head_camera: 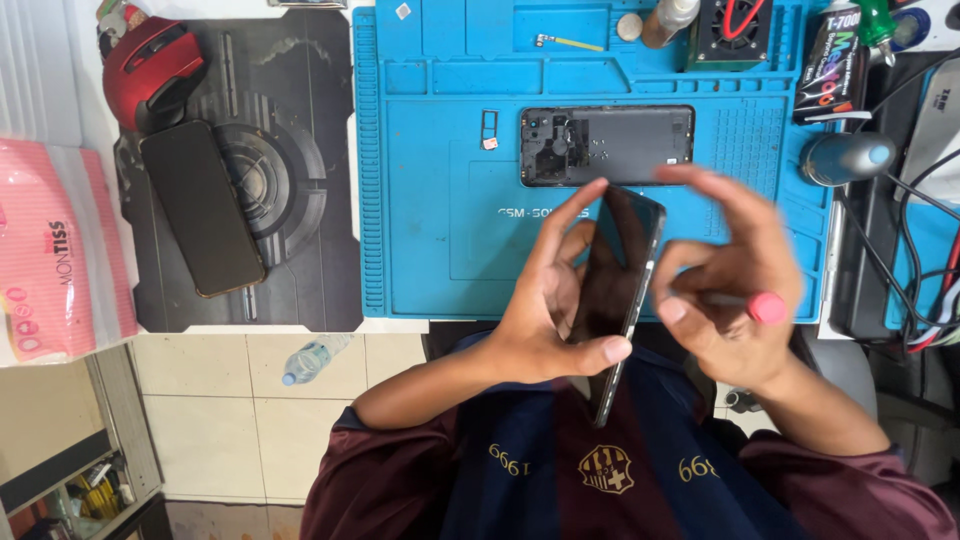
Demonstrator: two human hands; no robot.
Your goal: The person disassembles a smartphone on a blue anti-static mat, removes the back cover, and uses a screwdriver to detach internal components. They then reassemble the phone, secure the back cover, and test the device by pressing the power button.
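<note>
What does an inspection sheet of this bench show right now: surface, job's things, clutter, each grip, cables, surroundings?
Surface: blue repair mat, beside it a dark mat.
Job's things: dark phone held tilted above the mat; opened phone body lying flat.
Clutter: second phone, red mouse, glue tube, small fan.
Grips: left hand grips the dark phone; right hand holds a pink-ended tool.
Cables: bundle at right edge.
Surroundings: tiled floor, water bottle.

Dark phone (625, 280) between both hands
</note>
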